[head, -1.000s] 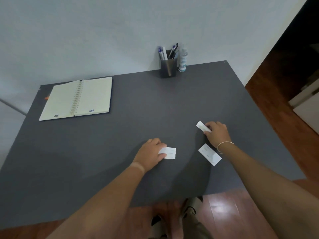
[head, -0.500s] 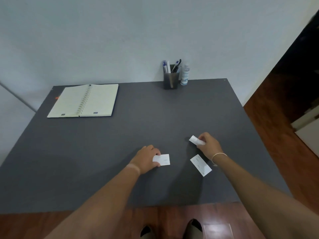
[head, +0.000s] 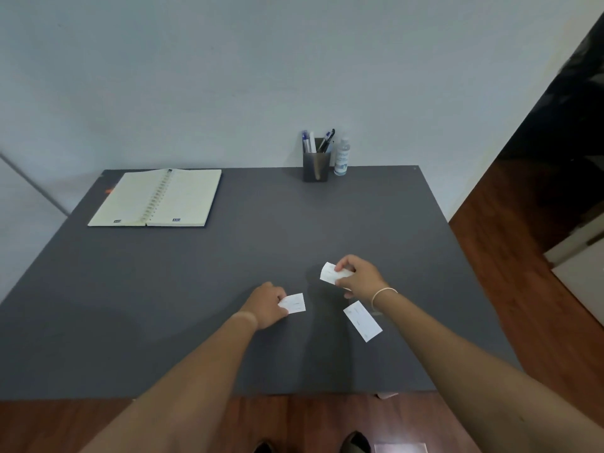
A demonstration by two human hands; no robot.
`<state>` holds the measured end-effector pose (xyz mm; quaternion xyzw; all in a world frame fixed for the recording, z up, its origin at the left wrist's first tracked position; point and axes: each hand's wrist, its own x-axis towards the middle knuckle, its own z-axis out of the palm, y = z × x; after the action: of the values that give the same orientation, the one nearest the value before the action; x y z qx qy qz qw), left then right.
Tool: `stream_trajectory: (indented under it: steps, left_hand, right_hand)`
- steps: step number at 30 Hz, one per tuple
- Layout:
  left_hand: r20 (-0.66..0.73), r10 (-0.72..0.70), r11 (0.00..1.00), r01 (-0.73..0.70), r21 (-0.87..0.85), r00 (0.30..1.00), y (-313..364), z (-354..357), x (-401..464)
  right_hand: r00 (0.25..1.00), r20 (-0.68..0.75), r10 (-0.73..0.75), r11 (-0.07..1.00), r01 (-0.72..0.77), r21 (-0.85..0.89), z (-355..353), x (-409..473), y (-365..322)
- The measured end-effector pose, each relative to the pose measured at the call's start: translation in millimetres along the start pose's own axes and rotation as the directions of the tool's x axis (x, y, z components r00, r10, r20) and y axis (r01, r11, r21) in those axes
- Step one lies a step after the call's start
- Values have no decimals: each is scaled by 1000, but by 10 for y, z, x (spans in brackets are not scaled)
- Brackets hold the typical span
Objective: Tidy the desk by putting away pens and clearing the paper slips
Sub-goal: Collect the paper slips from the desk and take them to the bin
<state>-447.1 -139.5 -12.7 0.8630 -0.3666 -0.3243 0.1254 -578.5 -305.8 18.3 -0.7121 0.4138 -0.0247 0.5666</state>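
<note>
Three white paper slips are near the front of the dark grey desk. My left hand pinches one slip at its left end, low over the desk. My right hand holds a second slip lifted off the surface. The third slip lies flat just below my right wrist, untouched. At the back edge a dark pen cup holds several pens.
An open spiral notebook lies at the back left. A small clear bottle stands right of the pen cup. White wall behind; wooden floor right of and in front of the desk.
The camera has pulled back and tilted up. My right hand has raised its slip off the desk. My left hand keeps its pinch on the other slip.
</note>
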Motion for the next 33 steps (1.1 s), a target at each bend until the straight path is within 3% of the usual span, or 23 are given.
stream_trajectory:
  steps: [9, 18, 23, 33]
  left_hand:
    - [-30, -18, 935, 7, -354, 999, 228, -350, 41]
    - [-70, -44, 742, -15, -670, 997, 339, -542, 56]
    - [-67, -68, 656, -6, -755, 995, 358, -606, 102]
    - [-3, -14, 507, 5, -862, 1000, 436, -645, 115]
  right_hand:
    - [994, 89, -56, 990, 44, 135, 48, -64, -235]
    - [989, -53, -140, 966, 148, 211, 85, -26, -415]
    - [989, -119, -91, 972, 114, 206, 122, 37, -396]
    - [989, -120, -82, 977, 103, 185, 239, 54, -439]
